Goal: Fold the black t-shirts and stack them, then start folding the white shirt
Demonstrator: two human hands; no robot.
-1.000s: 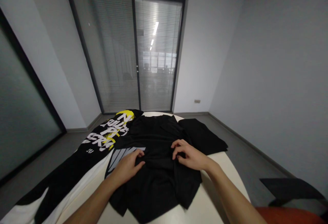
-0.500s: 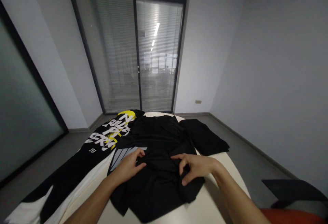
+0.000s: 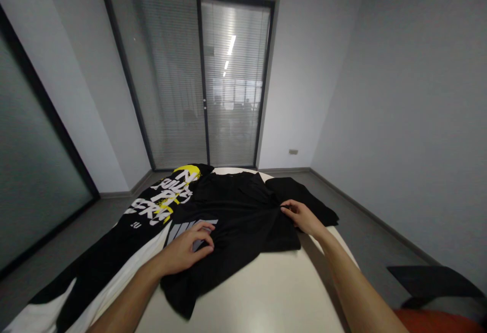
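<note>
A black T-shirt (image 3: 236,226) with a grey striped print lies on the pale table (image 3: 262,292), its neckline toward the far edge. My left hand (image 3: 190,246) rests on the shirt over the print, thumb and fingers apart. On the right side, my right hand (image 3: 300,216) pinches the shirt's edge between thumb and fingertips. The near right part of the shirt is drawn upward, and its lower edge runs slantwise across the table. Part of the print is hidden under my left hand.
A black garment with white and yellow lettering (image 3: 163,198) covers the table's left side, with white cloth (image 3: 125,267) along it. Folded black cloth (image 3: 308,196) lies at the back right. A chair (image 3: 433,282) stands at lower right. Beyond are glass doors (image 3: 205,79).
My right hand has moved away from me and to the right, pulling the shirt's near right part with it and uncovering tabletop. My left hand has stayed nearly in place.
</note>
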